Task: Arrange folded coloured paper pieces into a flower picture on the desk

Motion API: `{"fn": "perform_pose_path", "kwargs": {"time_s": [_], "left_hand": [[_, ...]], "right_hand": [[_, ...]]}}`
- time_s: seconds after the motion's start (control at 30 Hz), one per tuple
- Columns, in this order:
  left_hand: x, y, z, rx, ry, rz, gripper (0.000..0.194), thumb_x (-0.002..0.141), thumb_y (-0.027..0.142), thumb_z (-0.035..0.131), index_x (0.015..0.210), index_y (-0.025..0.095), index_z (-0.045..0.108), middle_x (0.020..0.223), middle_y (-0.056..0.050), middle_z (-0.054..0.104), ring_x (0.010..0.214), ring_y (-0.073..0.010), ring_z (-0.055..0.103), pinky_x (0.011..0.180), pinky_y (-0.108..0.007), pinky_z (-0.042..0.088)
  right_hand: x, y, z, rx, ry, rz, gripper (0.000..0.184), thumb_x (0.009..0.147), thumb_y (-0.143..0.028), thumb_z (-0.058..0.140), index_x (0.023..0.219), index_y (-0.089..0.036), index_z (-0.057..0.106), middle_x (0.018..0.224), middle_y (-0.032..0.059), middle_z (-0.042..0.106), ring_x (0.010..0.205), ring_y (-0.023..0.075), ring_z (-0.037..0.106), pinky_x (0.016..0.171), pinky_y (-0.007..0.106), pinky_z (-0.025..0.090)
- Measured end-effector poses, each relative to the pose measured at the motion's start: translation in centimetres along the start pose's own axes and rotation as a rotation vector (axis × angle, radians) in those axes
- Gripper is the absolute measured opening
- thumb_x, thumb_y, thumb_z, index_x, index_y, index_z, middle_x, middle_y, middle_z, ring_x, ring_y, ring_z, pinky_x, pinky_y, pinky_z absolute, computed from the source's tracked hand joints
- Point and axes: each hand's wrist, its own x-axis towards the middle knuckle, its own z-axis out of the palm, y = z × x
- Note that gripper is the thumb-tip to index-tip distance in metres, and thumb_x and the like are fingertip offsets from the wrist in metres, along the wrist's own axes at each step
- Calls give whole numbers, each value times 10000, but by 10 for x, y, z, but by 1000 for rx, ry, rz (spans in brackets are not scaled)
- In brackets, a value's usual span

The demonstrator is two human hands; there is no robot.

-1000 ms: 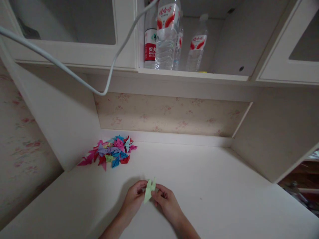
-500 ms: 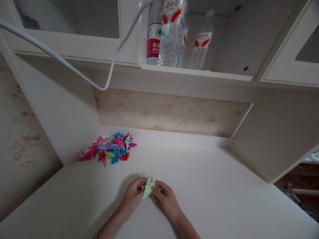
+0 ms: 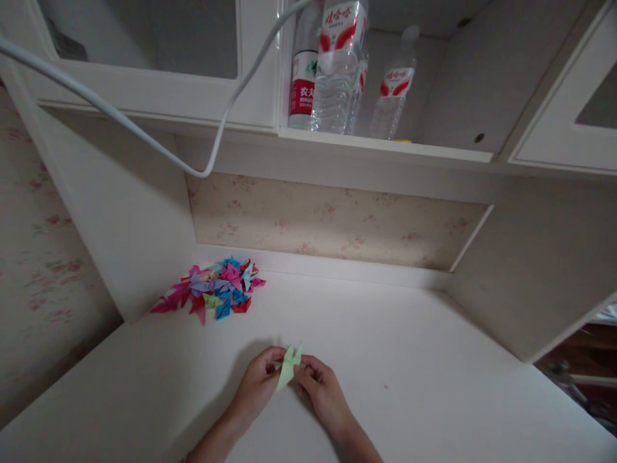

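Note:
A light green folded paper crane (image 3: 288, 368) is held between my two hands just above the white desk. Two narrow points stick up at its top, and a wider flap hangs toward me. My left hand (image 3: 260, 378) pinches its left side, fingers curled behind the paper. On the other side, my right hand (image 3: 321, 386) grips the right edge between thumb and fingers. Some fingertips are hidden behind the paper. At the desk's back left lies a pile of folded paper cranes (image 3: 222, 287) in pink, blue, red, purple and green.
Above the white desk (image 3: 409, 347) hangs a cabinet with an open shelf (image 3: 385, 145) holding several plastic bottles (image 3: 335, 83). A white bent tube (image 3: 139, 132) crosses the upper left. Side panels (image 3: 130, 199) flank the desk. A tiny speck (image 3: 386, 386) lies right of my hands.
The view has shifted very slightly. Both hands keep hold of the green paper crane, nearly in the same place, with its two upper points a little differently angled.

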Motion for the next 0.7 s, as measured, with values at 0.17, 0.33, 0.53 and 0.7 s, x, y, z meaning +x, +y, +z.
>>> {"fn": "perform_pose_path", "kwargs": {"time_s": [0.17,0.33,0.53,0.7], "left_hand": [[-1,2,0,17,-9,-7,270,709,256,670,959,157,695,952,-75,721,798,-197,637,699,-258,465],[0,3,0,28,-20,10,256,724,263,661,956,162,694,951,-71,722,842,-206,641,717,-259,463],[0,4,0,29,-15,2,258,728,262,654,959,157,698,946,-73,721,805,-197,635,708,-261,459],[0,4,0,25,18,-1,248,711,232,652,942,164,709,926,-64,726,791,-191,634,698,-256,451]], "right_hand": [[-2,-3,0,-22,10,-6,369,809,-458,627,995,-146,697,526,-46,477,478,81,375,460,213,260],[-3,-4,0,-21,6,-7,385,805,-475,624,989,-145,695,513,-49,478,464,81,366,448,210,259],[0,1,-1,24,26,-25,394,795,-488,641,987,-148,694,509,-46,485,461,76,360,450,208,253],[2,3,-2,87,33,11,431,814,-521,606,987,-135,692,496,-45,481,433,68,335,428,207,228]]}}
